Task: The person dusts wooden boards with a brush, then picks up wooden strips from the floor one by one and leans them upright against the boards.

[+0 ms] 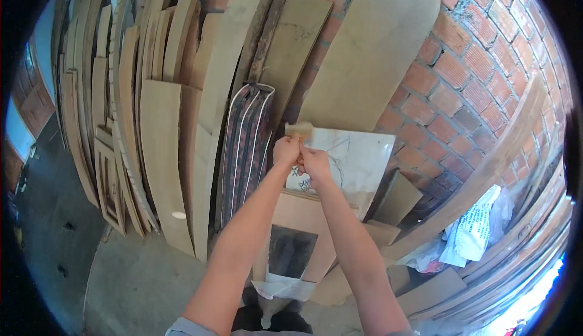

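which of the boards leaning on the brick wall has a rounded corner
The wide tan board behind the white panel: its upper right corner curves, while the narrower board to its left ends square.

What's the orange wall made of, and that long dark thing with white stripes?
The orange wall looks like rough, unpainted brick, with grey mortar lines between blocks. The long dark thing with white stripes seems matte, patterned fabric; those stripes look like piping.

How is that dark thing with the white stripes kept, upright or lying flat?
Upright: the dark striped thing stands on end, its white lines running up beside a tall pale board.
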Available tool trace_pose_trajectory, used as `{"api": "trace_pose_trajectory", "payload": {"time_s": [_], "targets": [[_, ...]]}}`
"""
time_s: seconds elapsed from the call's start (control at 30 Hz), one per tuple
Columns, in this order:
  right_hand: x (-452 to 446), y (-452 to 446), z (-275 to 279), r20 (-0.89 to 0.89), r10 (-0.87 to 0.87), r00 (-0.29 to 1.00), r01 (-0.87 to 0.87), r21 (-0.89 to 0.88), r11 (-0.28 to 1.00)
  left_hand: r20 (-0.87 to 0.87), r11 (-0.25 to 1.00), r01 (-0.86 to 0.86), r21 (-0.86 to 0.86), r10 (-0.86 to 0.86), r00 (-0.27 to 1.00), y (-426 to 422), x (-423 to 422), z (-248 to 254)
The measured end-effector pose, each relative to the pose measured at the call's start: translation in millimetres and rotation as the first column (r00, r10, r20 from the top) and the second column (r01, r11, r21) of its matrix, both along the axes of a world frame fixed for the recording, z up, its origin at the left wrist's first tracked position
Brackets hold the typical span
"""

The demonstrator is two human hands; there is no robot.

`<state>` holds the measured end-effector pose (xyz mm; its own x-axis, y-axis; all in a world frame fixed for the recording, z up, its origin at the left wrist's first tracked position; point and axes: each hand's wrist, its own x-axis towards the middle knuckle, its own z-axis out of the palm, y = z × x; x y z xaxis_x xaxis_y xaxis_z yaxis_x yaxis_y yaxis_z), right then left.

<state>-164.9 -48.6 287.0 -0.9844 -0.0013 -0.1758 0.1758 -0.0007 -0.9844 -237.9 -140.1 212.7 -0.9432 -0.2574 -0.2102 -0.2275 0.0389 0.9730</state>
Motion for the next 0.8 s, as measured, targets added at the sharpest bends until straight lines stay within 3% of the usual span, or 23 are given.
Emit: {"api": "trace_pose_trajectory", "payload": {"time_s": [0.07, 0.13, 0.17, 0.2, 0.27, 0.43, 0.47, 0.5, 0.57, 0.63, 0.67, 0.73, 0.8], "targets": [[-0.6, 3.6, 4.2, -0.046, -0.029, 0.999, 0.034, 0.118, 0.992, -0.057, 0.996, -0.083, -0.036, 0.080, 0.995, 3.0, 23.9, 48.0], [-1.5, 10.3, -17.7, -0.111, -0.038, 0.993, 0.065, 0.255, 0.965, -0.082, 0.998, -0.015, -0.067, 0.009, 0.997, 8.5, 19.2, 19.6], [1.5, 14.4, -40.6, -0.147, -0.035, 0.989, 0.082, 0.329, 0.941, -0.086, 0.996, 0.001, -0.085, -0.008, 0.996, 12.1, 23.7, 4.5], [16.0, 14.3, -54.0, -0.069, -0.070, 0.995, 0.089, 0.323, 0.942, -0.089, 0.994, 0.020, -0.106, -0.029, 0.996, 17.2, 28.9, -15.8], [42.6, 16.2, -81.9, 0.035, -0.110, 0.993, 0.097, 0.264, 0.960, 0.044, 0.995, 0.085, 0.051, -0.087, 0.995, 31.2, 41.2, -72.7], [85.2, 33.6, -129.9, 0.186, -0.088, 0.979, 0.073, 0.084, 0.994, 0.299, 0.954, 0.283, 0.095, -0.299, 0.906, 36.8, 90.8, -120.4], [85.6, 38.4, -125.2, 0.207, -0.108, 0.972, 0.078, 0.144, 0.986, 0.332, 0.941, 0.323, 0.106, -0.339, 0.880, 37.7, 86.6, -136.7], [76.9, 36.9, -102.5, 0.225, -0.123, 0.966, 0.078, 0.200, 0.977, 0.299, 0.930, 0.347, 0.120, -0.367, 0.881, 46.3, 46.7, -216.1], [46.5, 37.1, -85.5, 0.232, -0.054, 0.971, 0.004, 0.209, 0.978, 0.219, 0.960, 0.196, 0.201, -0.239, 0.946, 30.3, 62.1, -92.0], [27.6, 22.6, -35.4, 0.204, -0.070, 0.976, 0.060, 0.055, 0.997, 0.151, 0.941, 0.144, 0.307, -0.198, 0.969, 13.4, 39.2, -52.7], [15.3, 17.0, -23.3, 0.187, -0.055, 0.981, 0.060, -0.021, 0.998, 0.133, 0.908, 0.068, 0.414, -0.134, 0.982, 9.1, 44.7, -7.7], [-2.0, 6.3, -5.1, 0.148, -0.044, 0.988, 0.062, -0.119, 0.991, 0.065, 0.894, 0.119, 0.432, -0.162, 0.985, -7.2, 28.2, 16.8], [-8.8, -4.7, 0.4, 0.119, -0.046, 0.992, 0.066, -0.165, 0.984, 0.115, 0.914, 0.046, 0.403, -0.100, 0.988, -19.1, 11.9, 18.3]]}}
